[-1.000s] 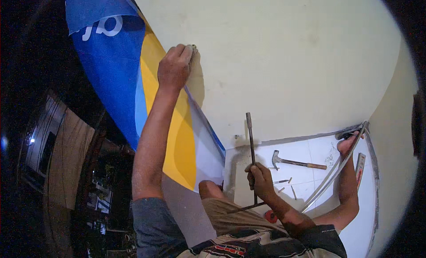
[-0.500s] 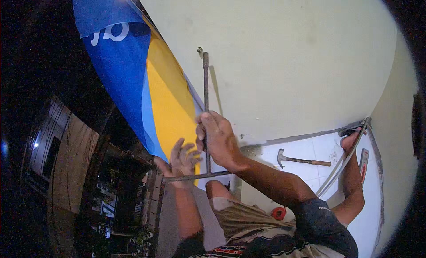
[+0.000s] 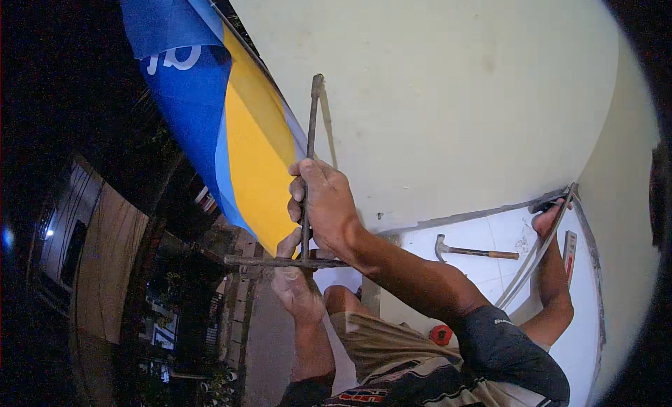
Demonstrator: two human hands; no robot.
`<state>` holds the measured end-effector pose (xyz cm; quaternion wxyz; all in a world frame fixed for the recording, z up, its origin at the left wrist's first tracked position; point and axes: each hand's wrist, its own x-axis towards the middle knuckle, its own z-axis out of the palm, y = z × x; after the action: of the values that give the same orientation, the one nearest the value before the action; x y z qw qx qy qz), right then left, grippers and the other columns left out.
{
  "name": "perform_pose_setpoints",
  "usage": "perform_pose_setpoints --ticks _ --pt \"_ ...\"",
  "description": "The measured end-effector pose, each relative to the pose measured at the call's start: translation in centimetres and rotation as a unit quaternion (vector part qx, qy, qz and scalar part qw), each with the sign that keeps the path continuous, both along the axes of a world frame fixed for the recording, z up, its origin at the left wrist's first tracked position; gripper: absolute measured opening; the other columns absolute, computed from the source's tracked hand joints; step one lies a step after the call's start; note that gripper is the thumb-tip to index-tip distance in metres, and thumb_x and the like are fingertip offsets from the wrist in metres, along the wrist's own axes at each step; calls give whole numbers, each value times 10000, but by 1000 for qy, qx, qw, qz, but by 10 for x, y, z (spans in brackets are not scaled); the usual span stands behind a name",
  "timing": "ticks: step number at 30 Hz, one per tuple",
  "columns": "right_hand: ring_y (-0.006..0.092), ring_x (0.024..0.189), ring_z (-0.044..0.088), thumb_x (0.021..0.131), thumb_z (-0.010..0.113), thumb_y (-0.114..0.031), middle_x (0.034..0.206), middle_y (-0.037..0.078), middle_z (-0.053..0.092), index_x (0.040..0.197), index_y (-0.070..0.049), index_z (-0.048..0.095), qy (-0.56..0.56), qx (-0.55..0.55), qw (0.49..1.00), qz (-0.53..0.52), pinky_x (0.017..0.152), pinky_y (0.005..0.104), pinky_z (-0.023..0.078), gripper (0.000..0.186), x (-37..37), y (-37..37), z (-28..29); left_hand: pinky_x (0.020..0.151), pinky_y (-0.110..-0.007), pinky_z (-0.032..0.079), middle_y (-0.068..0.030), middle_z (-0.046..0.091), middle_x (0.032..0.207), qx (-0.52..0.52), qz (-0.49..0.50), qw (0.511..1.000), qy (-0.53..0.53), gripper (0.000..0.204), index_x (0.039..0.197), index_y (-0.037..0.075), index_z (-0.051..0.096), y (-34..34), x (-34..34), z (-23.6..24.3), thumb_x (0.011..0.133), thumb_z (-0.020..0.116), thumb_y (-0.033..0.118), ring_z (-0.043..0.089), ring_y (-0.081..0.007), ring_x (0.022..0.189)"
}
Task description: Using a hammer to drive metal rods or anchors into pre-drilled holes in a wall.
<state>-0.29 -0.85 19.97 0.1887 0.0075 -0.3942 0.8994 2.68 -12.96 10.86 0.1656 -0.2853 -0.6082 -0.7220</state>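
My right hand (image 3: 323,207) is closed around the upright shaft of a long metal T-handle wrench (image 3: 312,127). The wrench's socket end meets a small fixing on the cream wall (image 3: 476,106), beside the edge of a blue and yellow fabric banner (image 3: 255,155). Lower down, my left hand (image 3: 297,284) grips the crossbar near its junction with the shaft; its fingers are slightly blurred and partly behind the bar.
A hammer (image 3: 476,251), red tape measure (image 3: 440,335), long metal strip (image 3: 532,256) and level (image 3: 569,256) lie around the white tiled floor (image 3: 490,232). My foot (image 3: 544,221) rests by the wall corner. Darkness and a lit structure (image 3: 105,260) are at left.
My left hand has come down from the wall onto the crossbar. My right hand has raised the wrench up and leftward until its socket reached the fixing.
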Motion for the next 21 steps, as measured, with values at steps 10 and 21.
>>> perform_pose_setpoints --ticks 10,21 --pt "169 459 502 1031 427 -258 667 42 510 1031 20 568 -6 -11 1000 -8 451 329 430 312 -5 -5 -1 834 -318 557 -181 617 1246 7 24 1000 -2 739 1374 -91 496 1 11 17 1027 457 560 631 -207 1014" --pt "221 689 655 1079 440 -313 829 95 624 1246 56 537 60 6 994 92 623 330 531 416 -14 14 5 905 -357 557 -154 679 1146 -89 181 962 187 296 1278 0 573 10 -14 77 989 580 67 676 -240 1015"
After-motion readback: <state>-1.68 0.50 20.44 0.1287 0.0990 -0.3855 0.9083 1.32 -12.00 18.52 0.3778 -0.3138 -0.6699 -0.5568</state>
